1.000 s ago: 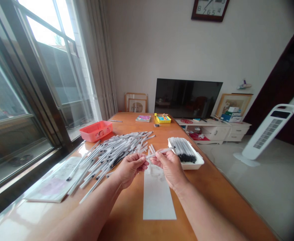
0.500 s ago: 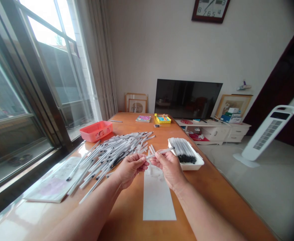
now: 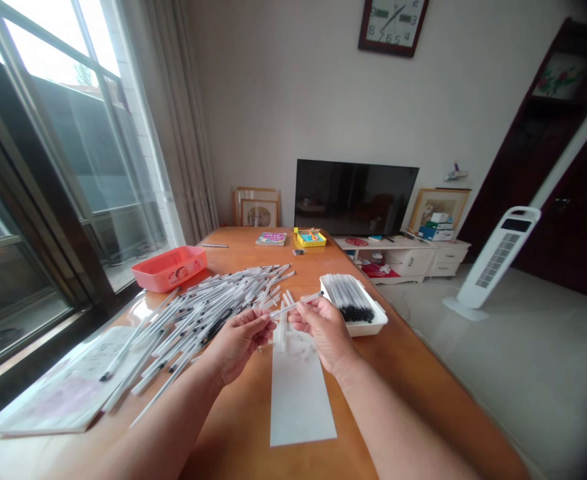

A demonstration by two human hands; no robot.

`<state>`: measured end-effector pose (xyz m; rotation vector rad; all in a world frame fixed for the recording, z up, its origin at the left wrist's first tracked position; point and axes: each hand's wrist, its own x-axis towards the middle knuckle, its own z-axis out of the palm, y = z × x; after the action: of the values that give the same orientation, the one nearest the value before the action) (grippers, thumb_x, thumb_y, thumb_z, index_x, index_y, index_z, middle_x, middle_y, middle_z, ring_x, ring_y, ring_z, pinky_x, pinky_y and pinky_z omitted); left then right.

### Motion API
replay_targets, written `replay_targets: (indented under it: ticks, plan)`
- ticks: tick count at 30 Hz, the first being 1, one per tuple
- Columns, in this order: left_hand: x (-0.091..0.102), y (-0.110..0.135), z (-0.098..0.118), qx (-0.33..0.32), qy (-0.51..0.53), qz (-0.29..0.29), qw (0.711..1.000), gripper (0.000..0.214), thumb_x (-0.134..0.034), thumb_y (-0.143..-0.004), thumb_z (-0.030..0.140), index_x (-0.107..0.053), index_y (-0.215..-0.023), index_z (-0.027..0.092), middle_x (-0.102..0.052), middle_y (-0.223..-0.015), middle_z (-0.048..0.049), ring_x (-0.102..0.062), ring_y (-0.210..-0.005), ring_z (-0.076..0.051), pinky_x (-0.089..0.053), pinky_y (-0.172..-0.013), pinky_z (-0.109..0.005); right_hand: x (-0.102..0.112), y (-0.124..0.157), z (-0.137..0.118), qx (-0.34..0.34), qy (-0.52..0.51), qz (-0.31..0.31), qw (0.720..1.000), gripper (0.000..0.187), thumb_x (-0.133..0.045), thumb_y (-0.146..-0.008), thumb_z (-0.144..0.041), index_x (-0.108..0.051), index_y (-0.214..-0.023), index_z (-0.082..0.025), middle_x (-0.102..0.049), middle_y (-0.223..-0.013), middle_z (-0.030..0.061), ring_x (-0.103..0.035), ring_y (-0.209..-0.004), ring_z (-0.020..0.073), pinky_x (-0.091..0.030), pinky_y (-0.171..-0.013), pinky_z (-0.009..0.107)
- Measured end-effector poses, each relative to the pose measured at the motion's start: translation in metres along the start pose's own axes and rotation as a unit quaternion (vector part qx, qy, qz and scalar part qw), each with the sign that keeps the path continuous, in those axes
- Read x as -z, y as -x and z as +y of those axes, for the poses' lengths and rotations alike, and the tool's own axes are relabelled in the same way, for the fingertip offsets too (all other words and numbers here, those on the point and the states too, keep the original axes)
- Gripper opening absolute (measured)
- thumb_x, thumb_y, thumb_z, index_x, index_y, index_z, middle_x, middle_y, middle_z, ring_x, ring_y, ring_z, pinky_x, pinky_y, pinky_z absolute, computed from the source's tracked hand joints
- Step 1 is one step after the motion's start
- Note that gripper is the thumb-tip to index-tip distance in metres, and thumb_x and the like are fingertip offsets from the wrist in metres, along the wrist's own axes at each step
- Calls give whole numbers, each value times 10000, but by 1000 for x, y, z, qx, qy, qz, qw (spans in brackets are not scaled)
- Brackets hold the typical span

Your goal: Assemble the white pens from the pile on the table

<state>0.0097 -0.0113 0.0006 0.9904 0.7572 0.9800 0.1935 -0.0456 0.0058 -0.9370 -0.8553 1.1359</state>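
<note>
Both hands meet over the table, pinching one slim whitish pen (image 3: 287,309) with a dark end that points up and to the right. My left hand (image 3: 241,337) has its fingers closed at the pen's left end; its tip is partly hidden by them. My right hand (image 3: 322,327) grips the pen's middle between thumb and fingers. Beneath them, small clear plastic pieces (image 3: 283,333) lie on a white paper sheet (image 3: 302,403). Beside the right hand stands a white tray (image 3: 371,329) with a row of pens (image 3: 346,297), black ends toward me. A loose pile of similar pens (image 3: 208,310) spreads to the left.
A red plastic box (image 3: 171,270) stands at the table's left edge, behind a booklet (image 3: 58,400) under some pens. Farther back lie a pink booklet (image 3: 271,239) and a yellow box (image 3: 311,240). The table's right edge (image 3: 438,357) drops to the floor.
The view has turned slightly to the right, so everything appears shifted left. Both hands keep hold of the same pen, with little visible change in grip.
</note>
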Motion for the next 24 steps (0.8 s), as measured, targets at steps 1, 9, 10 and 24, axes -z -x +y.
replay_targets:
  ticks: [1, 9, 10, 24]
  plan:
    - [0, 0, 0, 0, 1, 4, 1000, 235, -792, -786, 300, -654, -882, 136, -686, -813, -60, -580, -669, -90, -455, -681, -209, 1, -1, -2, 9, -2, 12, 1000, 420, -795, -756, -481, -600, -979, -184, -730, -853, 44, -706, -770, 173, -553, -701, 289]
    - [6, -3, 1, 3, 5, 8, 1000, 244, -796, -776, 292, -678, -918, 131, -681, -796, -58, -580, -670, -96, -454, -652, -202, 16, -4, -18, 74, 33, 74, 994, 371, -719, -807, -512, -660, -942, -171, -702, -793, 35, -645, -650, 137, -497, -577, 245]
    - [7, -3, 1, 4, 6, 10, 1000, 257, -799, -772, 292, -683, -934, 130, -685, -801, -61, -582, -675, -97, -456, -658, -203, 18, -5, -21, 71, 40, 66, 994, 353, -729, -799, -495, -667, -911, -166, -698, -779, 32, -634, -638, 129, -486, -568, 237]
    - [18, -8, 3, -53, -164, 87, 981, 539, -756, -758, 538, -689, -1136, 159, -720, -1036, -110, -641, -896, -204, -477, -822, -324, 117, -45, -47, 207, 289, 349, 867, 225, -663, -704, -336, -692, -872, -189, -728, -775, 49, -656, -729, 225, -491, -693, 311]
